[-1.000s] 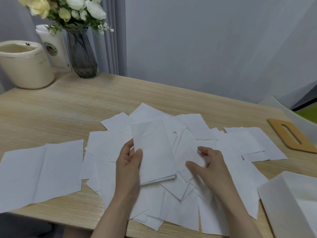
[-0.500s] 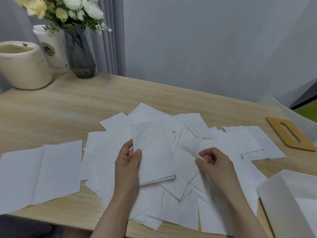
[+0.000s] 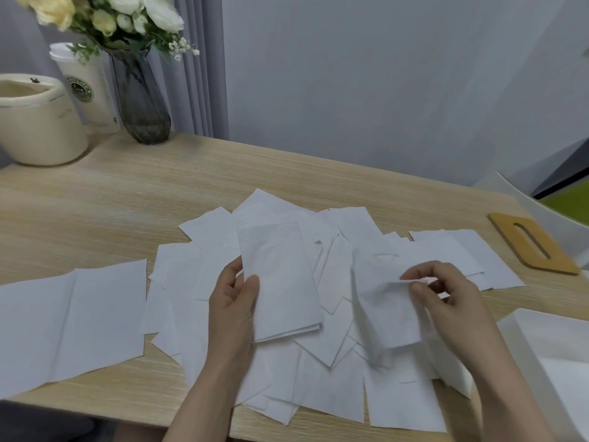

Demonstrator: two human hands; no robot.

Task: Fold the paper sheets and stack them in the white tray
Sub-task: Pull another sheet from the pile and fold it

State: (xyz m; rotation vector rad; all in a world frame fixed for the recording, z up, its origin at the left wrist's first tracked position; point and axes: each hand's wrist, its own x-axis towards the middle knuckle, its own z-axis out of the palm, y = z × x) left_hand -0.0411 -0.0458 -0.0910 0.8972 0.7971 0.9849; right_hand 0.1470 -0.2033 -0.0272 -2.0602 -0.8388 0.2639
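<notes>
At the far left of the table point(image 3: 287, 173) stood a cream pot point(image 3: 38, 122), a lidded paper cup point(image 3: 87, 90) behind it, and a dark glass vase point(image 3: 141, 100) of white and yellow flowers point(image 3: 127, 14). Nearer the front edge lay an unfolded sheet point(image 3: 70, 320) with creases running across it, flat on the wood and just beside the pile point(image 3: 318, 378) of loose white sheets spread over the middle of the table. The left hand point(image 3: 234, 311) held a folded stack point(image 3: 279, 282) above that pile, thumb on top of its left edge and fingers curled behind it. To the right of it, the right hand point(image 3: 446, 295) pinched the upper edge of a single sheet point(image 3: 385, 307) between thumb and fingertips, and the sheet hung lifted and slightly blurred over the pile. Further right, near the far corner, a wooden plate point(image 3: 532, 244) with a long slot lay flat, apart from the papers. At the lower right the white tray point(image 3: 522, 333) sat at the table's edge, partly cut off by the frame, with something white and flat inside it, though whether it was paper could not be told.
</notes>
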